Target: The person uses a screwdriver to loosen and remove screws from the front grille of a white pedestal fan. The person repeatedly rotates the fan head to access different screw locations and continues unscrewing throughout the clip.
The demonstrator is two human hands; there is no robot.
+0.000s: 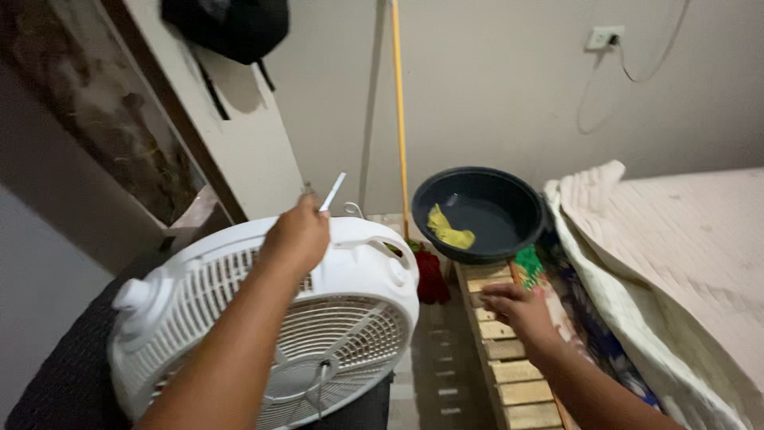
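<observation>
My left hand (298,236) is raised over the top of a white box fan (350,318), closed on a thin white stick (332,192) that points up and to the right. The fan lies tilted on a dark woven seat (64,374). My right hand (515,306) rests palm down on wooden bed slats (509,370), fingers loosely spread and holding nothing. Just beyond it stands a dark round basin (480,211) with a yellow cloth (448,228) inside.
A cream mattress (684,263) is lifted off the slats at the right. A yellow broom handle (398,111) leans on the wall, red bristles (430,275) at its foot. A dark bag (227,25) hangs top left. A wall socket (602,37) holds a cable.
</observation>
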